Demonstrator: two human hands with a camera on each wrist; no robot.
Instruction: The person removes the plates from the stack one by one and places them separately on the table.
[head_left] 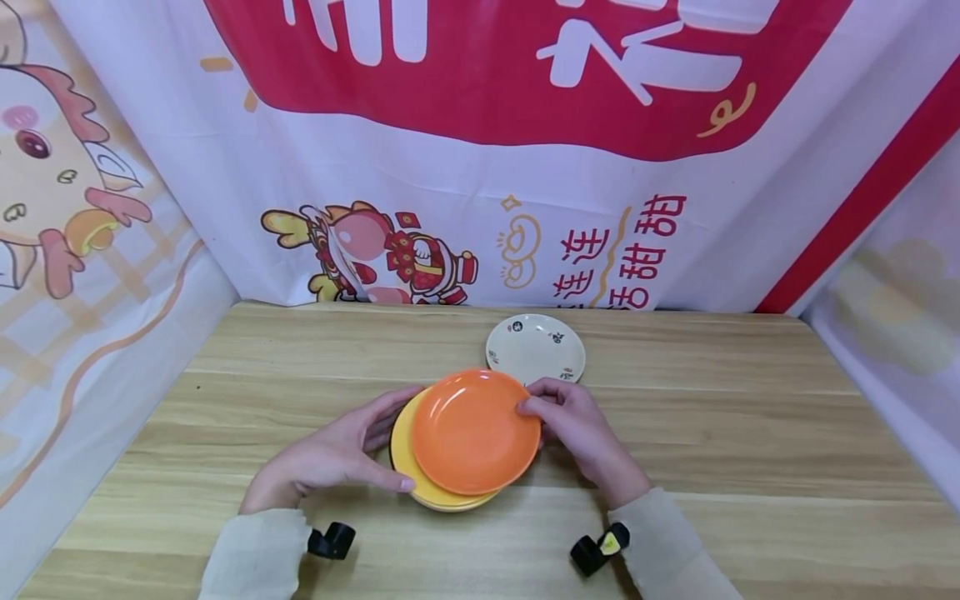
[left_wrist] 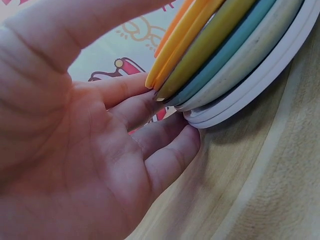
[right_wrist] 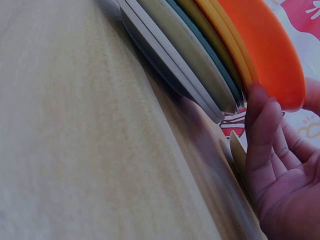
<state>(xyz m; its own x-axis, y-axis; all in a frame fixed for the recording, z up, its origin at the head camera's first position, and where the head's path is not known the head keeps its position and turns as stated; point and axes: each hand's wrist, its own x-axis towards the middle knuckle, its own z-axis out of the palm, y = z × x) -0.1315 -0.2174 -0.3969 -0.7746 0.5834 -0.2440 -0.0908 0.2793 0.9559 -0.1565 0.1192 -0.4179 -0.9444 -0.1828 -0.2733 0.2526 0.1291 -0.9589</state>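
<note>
Left hand [left_wrist: 100,160] spread against the plate stack [head_left: 402,442], right hand [head_left: 576,427] pinches a round, face-up orange plate [head_left: 476,433].

The wood-grained table [head_left: 750,433] carries a plate stack [left_wrist: 230,60] and a patterned plate [head_left: 536,350].

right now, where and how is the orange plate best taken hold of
Probably by its right rim, from the right, pinching above and below: the orange plate lies off-centre over the yellow plate, its rim overhanging on that side, where the right hand grips it.
</note>
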